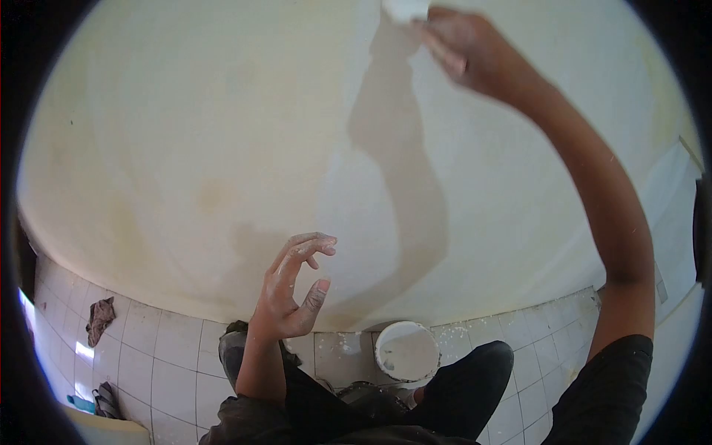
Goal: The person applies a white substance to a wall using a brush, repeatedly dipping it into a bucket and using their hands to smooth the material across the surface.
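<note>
At the top edge of the head view, my right hand (471,48) is closed around a white flat tool (406,9), partly cut off by the frame and blurred. The tool overlaps a pale cream wall (245,133). A whiter band runs down the wall under it, crossed by the shadow of my arm. Lower down, my left hand (289,285) is raised in front of the wall with nothing in it. Its fingers are bent, the thumb stands apart, and white smears mark the skin. A white bucket (407,331) with whitish material inside stands on the floor between my knees.
Pale floor tiles (174,348) meet the foot of the wall, with white splatters near the bucket. A crumpled brown rag (100,320) lies at the left. Further down are a dark strapped item (107,400) and a yellowish edge (111,430). A white panel (671,193) stands at the right.
</note>
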`<action>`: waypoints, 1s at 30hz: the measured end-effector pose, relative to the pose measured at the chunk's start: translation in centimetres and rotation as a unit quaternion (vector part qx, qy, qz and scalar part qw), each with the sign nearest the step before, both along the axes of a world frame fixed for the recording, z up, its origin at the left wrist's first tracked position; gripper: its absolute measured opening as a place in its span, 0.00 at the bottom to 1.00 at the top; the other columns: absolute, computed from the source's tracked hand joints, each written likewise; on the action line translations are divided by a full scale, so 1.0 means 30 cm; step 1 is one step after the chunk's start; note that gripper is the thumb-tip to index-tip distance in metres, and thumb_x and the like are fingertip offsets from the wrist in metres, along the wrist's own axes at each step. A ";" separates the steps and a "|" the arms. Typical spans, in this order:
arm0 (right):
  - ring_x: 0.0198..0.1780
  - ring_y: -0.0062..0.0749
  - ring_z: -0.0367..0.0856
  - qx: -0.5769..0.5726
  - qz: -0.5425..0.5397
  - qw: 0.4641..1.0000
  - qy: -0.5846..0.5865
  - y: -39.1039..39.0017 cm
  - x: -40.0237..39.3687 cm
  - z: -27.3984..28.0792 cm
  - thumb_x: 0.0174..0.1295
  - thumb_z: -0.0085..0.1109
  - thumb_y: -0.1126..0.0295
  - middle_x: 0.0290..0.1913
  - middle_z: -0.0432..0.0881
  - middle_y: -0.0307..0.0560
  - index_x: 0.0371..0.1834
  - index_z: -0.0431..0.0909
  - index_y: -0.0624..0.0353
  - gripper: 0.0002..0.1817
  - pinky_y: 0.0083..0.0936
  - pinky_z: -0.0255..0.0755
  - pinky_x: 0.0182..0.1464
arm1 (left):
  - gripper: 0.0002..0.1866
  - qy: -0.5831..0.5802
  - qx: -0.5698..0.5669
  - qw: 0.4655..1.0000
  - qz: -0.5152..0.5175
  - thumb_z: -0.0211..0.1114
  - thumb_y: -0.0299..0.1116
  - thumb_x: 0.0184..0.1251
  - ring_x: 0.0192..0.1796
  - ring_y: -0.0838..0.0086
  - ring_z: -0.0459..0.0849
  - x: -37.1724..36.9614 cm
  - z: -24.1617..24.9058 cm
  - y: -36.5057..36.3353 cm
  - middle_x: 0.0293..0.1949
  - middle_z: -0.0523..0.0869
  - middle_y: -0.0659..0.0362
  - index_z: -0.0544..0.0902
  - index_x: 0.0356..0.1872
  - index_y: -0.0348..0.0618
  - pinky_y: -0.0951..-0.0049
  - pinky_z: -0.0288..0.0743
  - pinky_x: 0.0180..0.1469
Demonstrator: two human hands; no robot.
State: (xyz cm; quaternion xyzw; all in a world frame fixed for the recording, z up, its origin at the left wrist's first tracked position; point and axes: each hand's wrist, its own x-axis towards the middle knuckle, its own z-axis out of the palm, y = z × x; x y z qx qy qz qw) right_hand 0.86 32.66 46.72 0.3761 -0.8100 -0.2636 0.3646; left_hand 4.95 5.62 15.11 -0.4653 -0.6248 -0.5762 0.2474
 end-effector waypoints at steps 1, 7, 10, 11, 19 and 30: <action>0.37 0.45 0.81 0.027 0.090 0.995 0.029 0.022 -0.013 -0.085 0.63 0.58 0.82 0.36 0.79 0.56 0.57 0.77 0.67 0.18 0.34 0.77 0.39 | 0.22 0.002 -0.001 1.000 0.000 0.63 0.32 0.67 0.52 0.60 0.84 0.000 -0.001 0.001 0.57 0.83 0.45 0.77 0.61 0.35 0.65 0.77 0.46; 0.34 0.48 0.81 -0.032 0.046 0.973 -0.226 0.050 0.047 -0.492 0.69 0.58 0.76 0.37 0.80 0.54 0.48 0.79 0.72 0.10 0.39 0.76 0.38 | 0.22 0.007 -0.008 1.000 -0.006 0.63 0.32 0.67 0.52 0.59 0.84 0.009 0.003 0.011 0.57 0.83 0.44 0.77 0.61 0.35 0.65 0.77 0.46; 0.35 0.51 0.81 -0.068 -0.054 0.924 -0.372 0.053 0.087 -0.540 0.66 0.61 0.77 0.36 0.82 0.54 0.46 0.82 0.69 0.09 0.38 0.77 0.41 | 0.23 0.003 -0.008 1.000 -0.014 0.63 0.32 0.67 0.52 0.59 0.84 0.023 0.009 0.016 0.57 0.83 0.43 0.77 0.61 0.35 0.65 0.77 0.46; 0.36 0.51 0.81 -0.092 -0.018 0.918 -0.386 0.073 0.065 -0.514 0.65 0.62 0.78 0.36 0.82 0.53 0.45 0.83 0.67 0.08 0.38 0.77 0.41 | 0.23 0.000 -0.005 1.000 -0.018 0.63 0.32 0.67 0.52 0.59 0.84 0.025 0.012 0.017 0.57 0.83 0.43 0.77 0.61 0.35 0.65 0.77 0.46; 0.44 0.36 0.86 -0.195 0.000 0.961 -0.196 0.005 0.101 0.050 0.67 0.62 0.78 0.46 0.88 0.46 0.48 0.86 0.59 0.09 0.32 0.78 0.50 | 0.22 -0.001 -0.014 1.000 -0.015 0.62 0.31 0.67 0.52 0.59 0.84 0.015 0.008 0.012 0.58 0.83 0.43 0.77 0.61 0.34 0.65 0.77 0.46; 0.34 0.36 0.85 -0.098 0.033 0.988 -0.116 -0.001 0.087 -0.140 0.61 0.65 0.79 0.28 0.76 0.47 0.33 0.82 0.62 0.02 0.33 0.79 0.40 | 0.22 -0.010 -0.005 1.000 -0.023 0.63 0.30 0.66 0.53 0.59 0.84 0.007 0.003 0.038 0.57 0.83 0.45 0.77 0.61 0.36 0.64 0.77 0.47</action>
